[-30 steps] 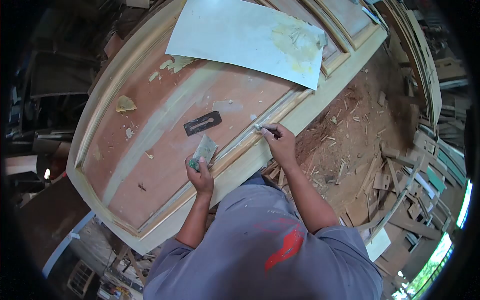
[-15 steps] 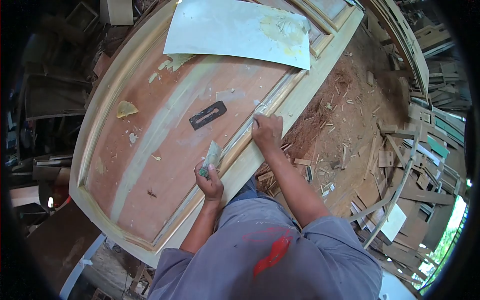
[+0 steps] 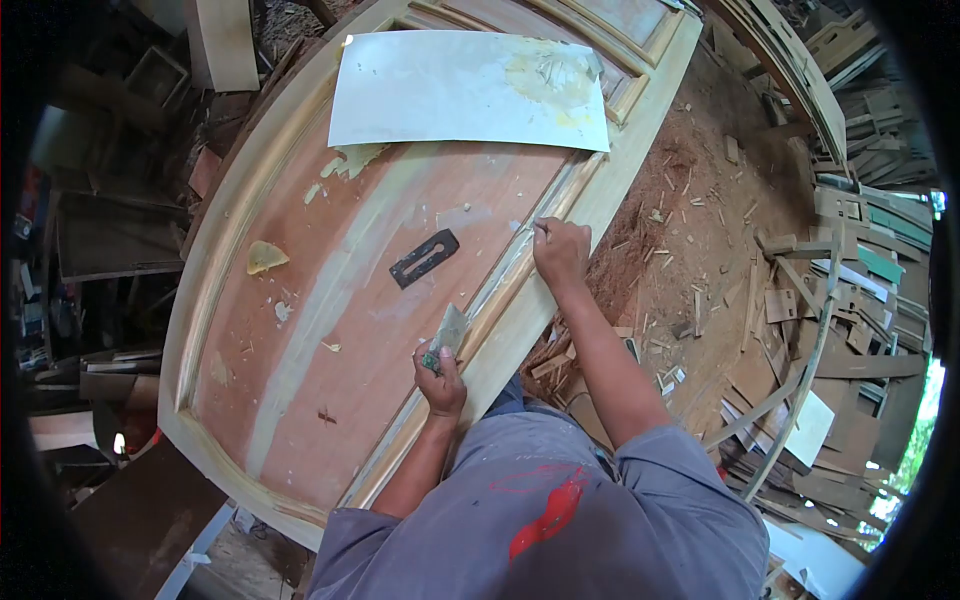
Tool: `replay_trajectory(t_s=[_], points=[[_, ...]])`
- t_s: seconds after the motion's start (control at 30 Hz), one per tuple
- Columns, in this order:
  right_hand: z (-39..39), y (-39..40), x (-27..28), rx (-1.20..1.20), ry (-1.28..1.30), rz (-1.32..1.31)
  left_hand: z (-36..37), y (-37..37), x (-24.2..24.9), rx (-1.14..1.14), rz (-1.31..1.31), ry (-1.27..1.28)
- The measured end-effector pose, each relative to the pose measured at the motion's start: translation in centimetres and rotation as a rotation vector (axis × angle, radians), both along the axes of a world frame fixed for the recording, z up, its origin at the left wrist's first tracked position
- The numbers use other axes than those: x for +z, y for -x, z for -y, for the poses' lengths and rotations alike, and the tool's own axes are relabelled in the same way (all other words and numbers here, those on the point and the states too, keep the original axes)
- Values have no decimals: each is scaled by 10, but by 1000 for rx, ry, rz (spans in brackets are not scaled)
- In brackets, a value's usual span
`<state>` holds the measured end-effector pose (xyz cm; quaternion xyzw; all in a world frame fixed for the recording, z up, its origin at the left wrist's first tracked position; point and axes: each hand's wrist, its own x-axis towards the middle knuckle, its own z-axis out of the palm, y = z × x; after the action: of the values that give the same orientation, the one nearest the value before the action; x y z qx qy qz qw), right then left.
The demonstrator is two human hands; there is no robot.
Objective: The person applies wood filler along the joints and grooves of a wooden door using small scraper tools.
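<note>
My left hand point(image 3: 440, 384) is wrapped round a putty knife, its pale, smeared blade point(image 3: 452, 326) pointing up and away from me over the panel. My right hand point(image 3: 563, 250) rests at the moulding point(image 3: 522, 262) along the near edge, fingers curled together. Whatever sits in those fingertips, if anything, is too small to make out. Whitish filler runs in the groove beside the moulding. Between the hands and the far side, a black slotted metal plate point(image 3: 424, 258) lies on the reddish wood panel point(image 3: 330, 370).
A white sheet point(image 3: 430, 90) with a lump of yellowish putty point(image 3: 552, 72) lies across the panel. Dried putty flakes point(image 3: 266, 257) are scattered on the wood. Wood offcuts and shavings cover the dirt floor point(image 3: 700, 240) at right, beside a bent wooden frame point(image 3: 822, 330).
The view has shifted slightly, so the panel sits a little differently. My right hand has moved a little along the moulding, its fingers curled. My left hand still holds the putty knife.
</note>
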<state>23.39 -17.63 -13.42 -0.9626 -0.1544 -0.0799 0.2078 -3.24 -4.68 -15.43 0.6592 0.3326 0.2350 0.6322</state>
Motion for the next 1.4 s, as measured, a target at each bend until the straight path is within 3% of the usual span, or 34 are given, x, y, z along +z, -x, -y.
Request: replay_trajectory(t_s=[0.23, 0.63, 0.73, 0.77, 1.0, 1.4], points=[[-7, 4, -11, 71, 50, -76, 4, 0, -15, 28, 18, 38], [-18, 100, 3, 220, -100, -270, 2, -3, -14, 33, -23, 34], [-6, 56, 2, 112, -23, -165, 1, -2, -16, 45, -26, -6], [-6, 16, 20, -23, 8, -256, 2, -4, -14, 44, -28, -10], [7, -25, -5, 46, -3, -118, 2, -9, -8, 42, -28, -54], [-22, 78, 10, 201, 38, -325, 3, -4, -19, 54, -51, 14]])
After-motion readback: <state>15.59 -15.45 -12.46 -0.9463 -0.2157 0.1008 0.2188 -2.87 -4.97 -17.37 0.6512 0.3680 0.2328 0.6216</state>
